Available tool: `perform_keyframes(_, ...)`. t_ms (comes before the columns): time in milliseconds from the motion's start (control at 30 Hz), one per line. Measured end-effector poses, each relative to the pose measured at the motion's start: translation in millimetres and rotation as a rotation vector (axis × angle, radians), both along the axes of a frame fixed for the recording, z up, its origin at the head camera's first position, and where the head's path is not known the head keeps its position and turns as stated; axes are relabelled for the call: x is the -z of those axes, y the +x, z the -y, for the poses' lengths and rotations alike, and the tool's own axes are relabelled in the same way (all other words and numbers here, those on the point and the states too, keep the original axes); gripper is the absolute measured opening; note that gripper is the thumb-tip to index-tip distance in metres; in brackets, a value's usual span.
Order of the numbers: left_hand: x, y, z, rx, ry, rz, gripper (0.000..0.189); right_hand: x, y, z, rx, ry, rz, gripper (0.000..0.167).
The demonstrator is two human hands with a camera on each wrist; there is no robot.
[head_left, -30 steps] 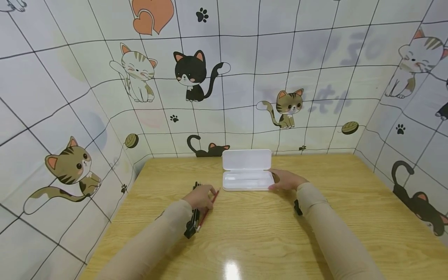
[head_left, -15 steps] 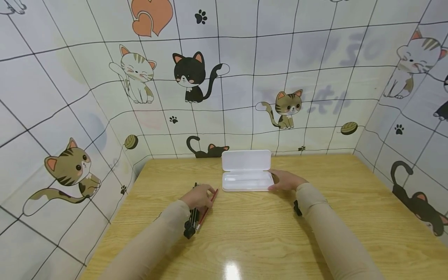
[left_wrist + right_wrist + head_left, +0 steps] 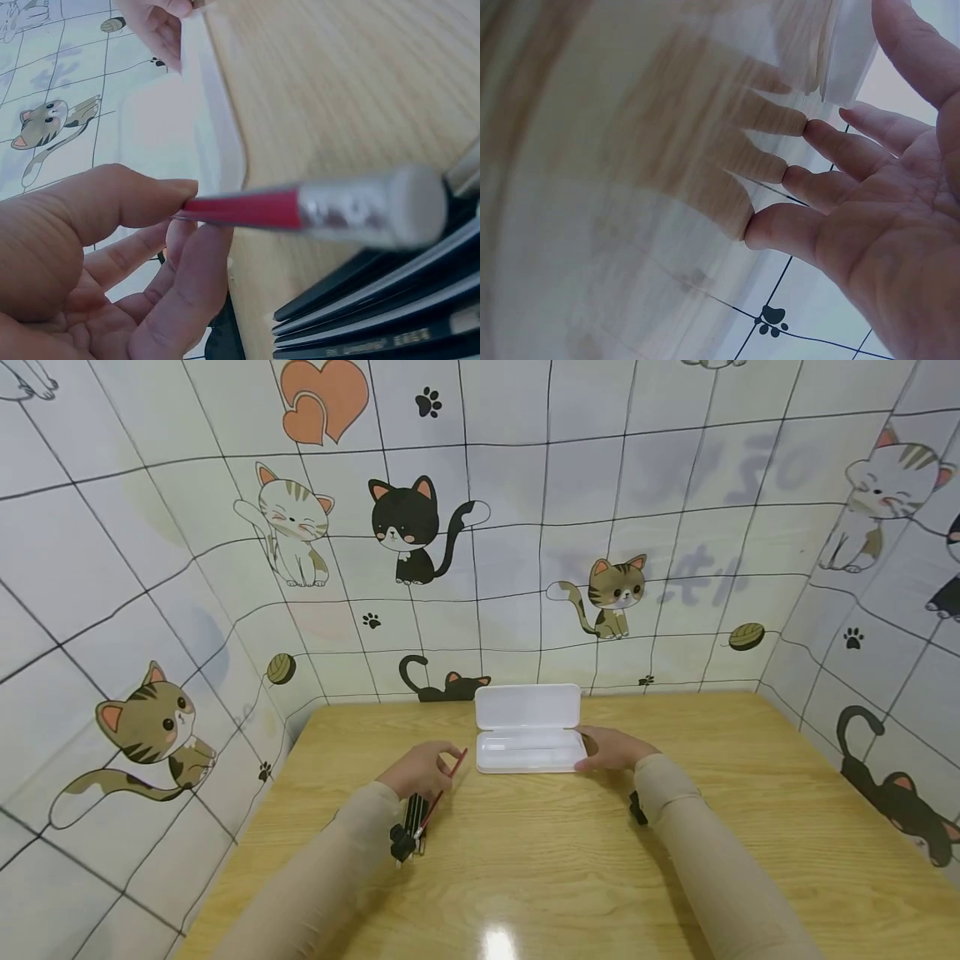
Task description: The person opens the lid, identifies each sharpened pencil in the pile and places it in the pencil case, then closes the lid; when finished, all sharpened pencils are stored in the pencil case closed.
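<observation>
My left hand (image 3: pixel 420 770) pinches a red pencil (image 3: pixel 454 768) between thumb and fingers. In the left wrist view its silver ferrule and white eraser end (image 3: pixel 420 206) point toward the camera. Below that hand, several black pencils (image 3: pixel 375 315) lie side by side on the table, partly hidden in the head view. A white pencil case (image 3: pixel 532 752) stands with its lid (image 3: pixel 528 707) raised, its tray bare. My right hand (image 3: pixel 617 749) holds the case's right end, thumb at the front corner and fingers behind. The right wrist view shows some of its fingertips (image 3: pixel 761 232) resting on the table.
The wooden table (image 3: pixel 540 860) ends at the back against a white cloth wall (image 3: pixel 517 593) with grid lines and cartoon cats. A small black device (image 3: pixel 637 807) sits under the right wrist, another (image 3: pixel 402 843) by the left.
My left hand has lifted the red pencil off the table and moved slightly back, uncovering more of the black pencils. The right hand and the case have stayed in place.
</observation>
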State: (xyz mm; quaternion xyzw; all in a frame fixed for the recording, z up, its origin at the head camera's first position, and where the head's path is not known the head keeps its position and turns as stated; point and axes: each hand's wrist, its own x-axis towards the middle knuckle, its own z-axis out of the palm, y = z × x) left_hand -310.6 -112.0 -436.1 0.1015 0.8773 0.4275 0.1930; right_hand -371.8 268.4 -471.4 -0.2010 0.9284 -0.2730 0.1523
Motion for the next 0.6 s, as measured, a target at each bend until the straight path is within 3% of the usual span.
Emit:
perform_keyframes(367, -11.3, -9.6, -1.8, -0.032, 0.015, -0.111, 0.059, -1.0, 2.3, 0.6, 0.006, 0.000, 0.003, 0.083)
perform_keyframes(600, -12.4, -16.9, -1.7, -0.033, -0.002, -0.186, 0.063, -2.5, 3.3, 1.3, 0.006, -0.002, 0.005, 0.082)
